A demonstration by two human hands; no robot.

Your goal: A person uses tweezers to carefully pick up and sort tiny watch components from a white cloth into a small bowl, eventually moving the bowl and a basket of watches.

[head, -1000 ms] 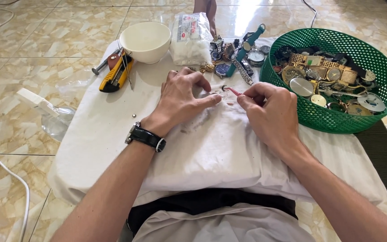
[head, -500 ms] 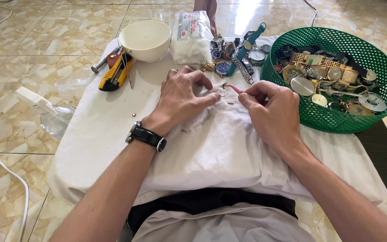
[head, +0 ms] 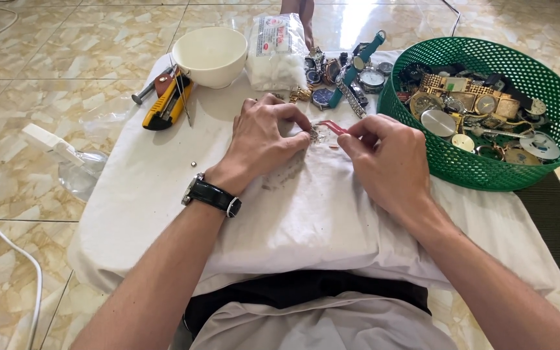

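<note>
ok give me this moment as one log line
left hand: pinching small metal part on white cloth | right hand: holding red-handled tool at part | green basket: right of hands

One package shows: a clear plastic bag (head: 275,52) stuffed with white filling, upright-oblong, standing at the far edge of the white-clothed counter (head: 131,194). It bears a label (head: 273,29) near its top, white with red and blue print.
</note>
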